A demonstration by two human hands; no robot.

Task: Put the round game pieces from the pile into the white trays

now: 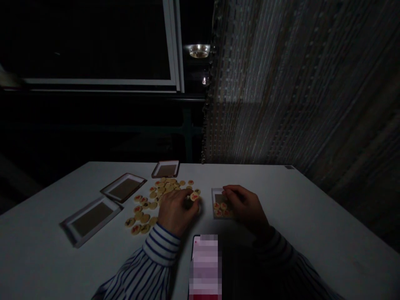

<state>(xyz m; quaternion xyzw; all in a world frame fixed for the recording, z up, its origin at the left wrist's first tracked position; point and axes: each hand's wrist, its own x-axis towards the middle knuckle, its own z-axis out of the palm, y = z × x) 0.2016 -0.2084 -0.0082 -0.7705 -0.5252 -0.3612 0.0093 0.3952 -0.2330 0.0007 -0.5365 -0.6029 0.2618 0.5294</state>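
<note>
Between the thumb and fingers of my left hand [176, 211] is a round Chinese chess piece [194, 196] with a red character facing me. Loose wooden chess pieces [144, 218], some marked red and some black, lie spread and heaped just left of and beyond that hand. My right hand [246, 207] hovers over the right side of a small shallow box [213, 202], its fingers curled together; what they hold, if anything, I cannot make out. Several red-marked pieces [218, 213] sit in the near part of that box, partly hidden by the hand.
Three shallow box parts lie on the white table [312, 233]: a pale one [114, 207] at left, a brown-edged one [117, 200] behind it and another [165, 161] near the far edge. A phone [204, 266] lies in front. A string curtain [250, 104] hangs behind.
</note>
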